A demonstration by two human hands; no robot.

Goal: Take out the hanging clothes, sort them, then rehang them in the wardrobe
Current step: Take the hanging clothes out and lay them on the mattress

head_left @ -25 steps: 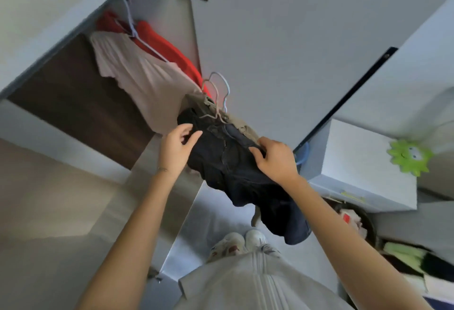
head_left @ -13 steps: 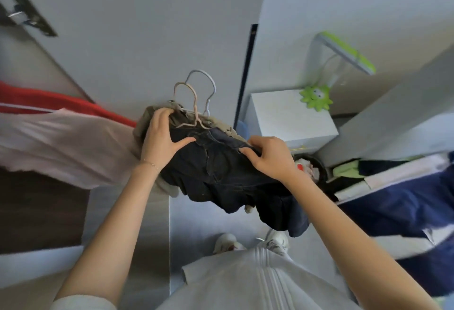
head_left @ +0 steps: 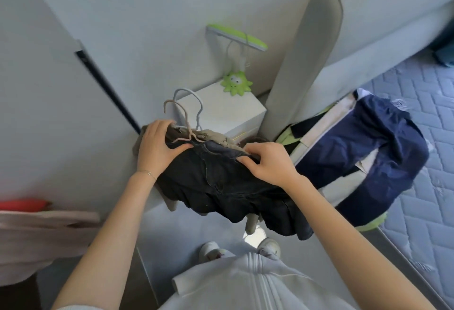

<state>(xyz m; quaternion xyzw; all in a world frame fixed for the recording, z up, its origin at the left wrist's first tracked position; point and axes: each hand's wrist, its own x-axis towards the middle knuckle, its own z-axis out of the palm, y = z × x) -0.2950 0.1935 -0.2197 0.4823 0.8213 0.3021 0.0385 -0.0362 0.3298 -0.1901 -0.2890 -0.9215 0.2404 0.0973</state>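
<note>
Head view. A person stands between a wardrobe door [head_left: 49, 93] and a bed [head_left: 427, 142], holding two garments on hangers in mid-air at waist height, above the floor [head_left: 186, 226].

The dark garment [head_left: 221, 186] lies on top, with the khaki garment [head_left: 216, 136] beneath and behind it; only the khaki upper edge and a hanging end show.

The left hand [head_left: 157, 148] grasps the left end of the pair. Its fingers [head_left: 159, 125] curl over the khaki edge at the hanger necks, and its thumb presses the dark waistband, so both garments are clamped between them.

The right hand [head_left: 269, 163] grasps the dark garment. Its bent fingers [head_left: 258, 148] and thumb pinch the waistband at the right end.

The beige hook [head_left: 175, 108] and white hook [head_left: 194, 99] rise just beyond the left fingers, touching neither hand.

Behind stands a nightstand [head_left: 228, 113], a surface carrying a green lamp [head_left: 236, 83]. A navy garment [head_left: 368, 152] drapes over the bed's near edge. At far left, a red garment [head_left: 23, 204] lies above a pale one [head_left: 36, 233]; how they hang is out of frame.
</note>
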